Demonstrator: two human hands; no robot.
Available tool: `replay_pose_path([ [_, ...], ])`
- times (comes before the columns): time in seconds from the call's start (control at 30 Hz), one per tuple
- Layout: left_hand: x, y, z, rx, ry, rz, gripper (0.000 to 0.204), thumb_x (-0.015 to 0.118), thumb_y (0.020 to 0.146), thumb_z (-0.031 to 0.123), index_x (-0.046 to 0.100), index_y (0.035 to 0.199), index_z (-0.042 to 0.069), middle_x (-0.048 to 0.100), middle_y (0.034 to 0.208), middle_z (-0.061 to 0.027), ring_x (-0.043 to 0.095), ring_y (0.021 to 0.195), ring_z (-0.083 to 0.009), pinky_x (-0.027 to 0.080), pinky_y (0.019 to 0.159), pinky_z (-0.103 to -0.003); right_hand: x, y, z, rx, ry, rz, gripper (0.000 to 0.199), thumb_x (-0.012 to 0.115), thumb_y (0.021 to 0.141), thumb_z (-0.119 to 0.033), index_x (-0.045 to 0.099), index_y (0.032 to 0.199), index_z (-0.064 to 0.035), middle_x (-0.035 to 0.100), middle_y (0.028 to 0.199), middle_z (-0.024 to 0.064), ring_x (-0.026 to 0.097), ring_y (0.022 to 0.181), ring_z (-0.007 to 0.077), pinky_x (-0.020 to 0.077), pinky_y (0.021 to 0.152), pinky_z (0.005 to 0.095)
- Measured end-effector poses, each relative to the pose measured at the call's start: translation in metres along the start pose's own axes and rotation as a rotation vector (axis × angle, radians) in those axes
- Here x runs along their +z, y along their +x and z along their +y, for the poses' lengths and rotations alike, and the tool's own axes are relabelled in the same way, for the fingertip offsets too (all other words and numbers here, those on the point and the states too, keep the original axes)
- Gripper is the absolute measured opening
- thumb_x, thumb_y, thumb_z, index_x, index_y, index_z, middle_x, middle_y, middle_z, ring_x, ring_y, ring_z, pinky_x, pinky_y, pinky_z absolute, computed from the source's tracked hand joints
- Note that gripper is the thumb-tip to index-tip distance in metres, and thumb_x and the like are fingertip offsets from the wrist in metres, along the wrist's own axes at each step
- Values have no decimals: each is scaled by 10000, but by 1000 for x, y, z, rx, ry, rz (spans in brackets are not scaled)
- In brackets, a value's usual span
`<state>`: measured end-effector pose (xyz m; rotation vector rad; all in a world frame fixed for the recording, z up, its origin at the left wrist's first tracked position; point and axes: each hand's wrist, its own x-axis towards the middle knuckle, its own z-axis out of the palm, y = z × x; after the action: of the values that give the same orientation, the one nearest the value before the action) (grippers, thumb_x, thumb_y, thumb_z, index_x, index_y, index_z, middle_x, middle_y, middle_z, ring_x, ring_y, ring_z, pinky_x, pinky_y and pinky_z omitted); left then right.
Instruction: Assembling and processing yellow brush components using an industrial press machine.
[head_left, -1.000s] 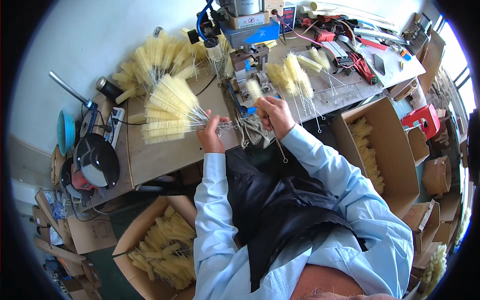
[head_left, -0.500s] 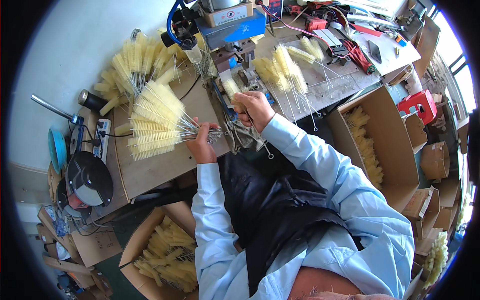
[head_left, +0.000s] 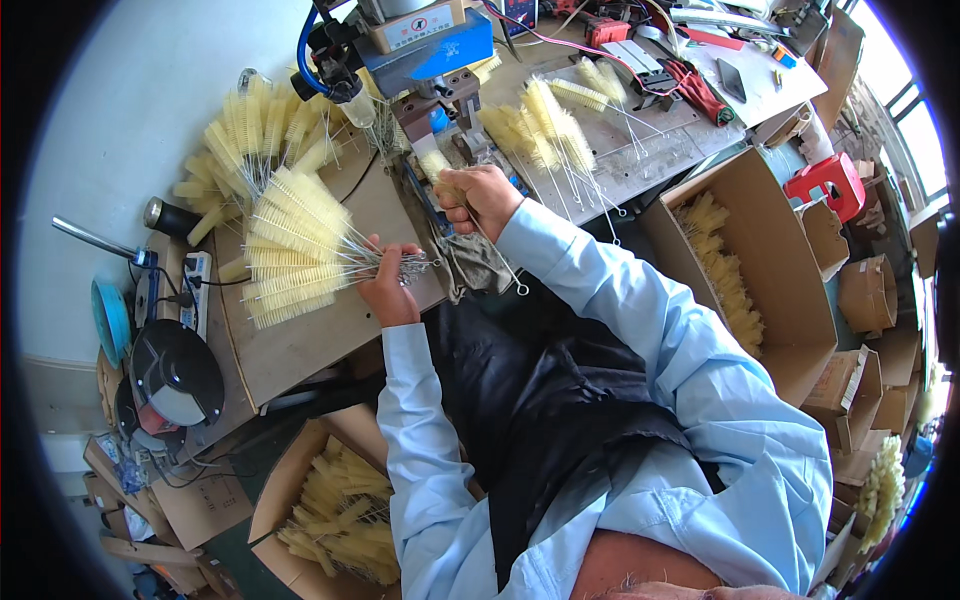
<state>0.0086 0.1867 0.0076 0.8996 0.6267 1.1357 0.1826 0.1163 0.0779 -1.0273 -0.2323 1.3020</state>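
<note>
My left hand (head_left: 388,286) is closed round the wire handles of a fanned bunch of bottle brushes (head_left: 295,245), pale yellow bristles pointing left, looped wire ends sticking out to the right. My right hand (head_left: 484,200) grips a single bottle brush (head_left: 434,166) by its bristle part. Its tip reaches toward the metal fixture under a blue bench press (head_left: 430,55), and its looped wire hangs down toward my lap. Whether the tip touches the fixture I cannot tell. A grey rag (head_left: 474,262) lies at the table edge below my right hand.
More brushes (head_left: 548,125) lie right of the press; another heap (head_left: 235,140) sits behind the held bunch. Brush-filled cardboard boxes stand at right (head_left: 780,270) and lower left (head_left: 285,490). A black round-bodied machine (head_left: 178,372) is at far left, a red container (head_left: 828,188) at right.
The view has shifted slightly, so the bench appears further left and higher. Both hands keep their holds; the brush in my right hand stays near the fixture.
</note>
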Motion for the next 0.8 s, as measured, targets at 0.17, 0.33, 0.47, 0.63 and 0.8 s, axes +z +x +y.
replay_pose_path([
  [0.17,-4,2,-3,-12,-7,12,449,610,834,-59,403,1232,-80,630,818,-136,659,704,-234,539,706,-336,3,2,2,17,-10,22,291,534,999,-289,532,862,-32,456,678,15,386,503,108,319,434,271],
  [0.33,1,2,1,-3,-4,-1,451,611,847,-39,394,1242,-74,635,826,-142,665,709,-235,542,712,-337,-2,14,2,43,41,-10,308,521,1007,-317,526,903,-27,467,698,23,390,515,111,325,444,274],
  [0.47,-2,1,0,-9,0,-10,458,608,848,-30,386,1247,-73,636,827,-146,664,705,-236,543,716,-338,-5,18,1,77,67,-34,313,506,1020,-330,512,944,-26,460,718,21,385,522,96,320,439,260],
  [0.63,-6,3,-3,-23,-6,-2,462,604,845,-34,382,1248,-76,634,818,-149,663,703,-244,544,714,-338,-6,21,3,95,61,-44,319,491,1027,-327,501,963,-15,455,733,16,378,521,84,323,436,248],
  [0.8,-4,3,-1,-17,-26,-18,479,605,841,-44,377,1260,-87,617,878,-172,661,704,-254,549,716,-347,-9,22,-2,115,146,-56,293,526,1003,-257,535,903,18,497,704,62,437,506,140,361,416,286],
])
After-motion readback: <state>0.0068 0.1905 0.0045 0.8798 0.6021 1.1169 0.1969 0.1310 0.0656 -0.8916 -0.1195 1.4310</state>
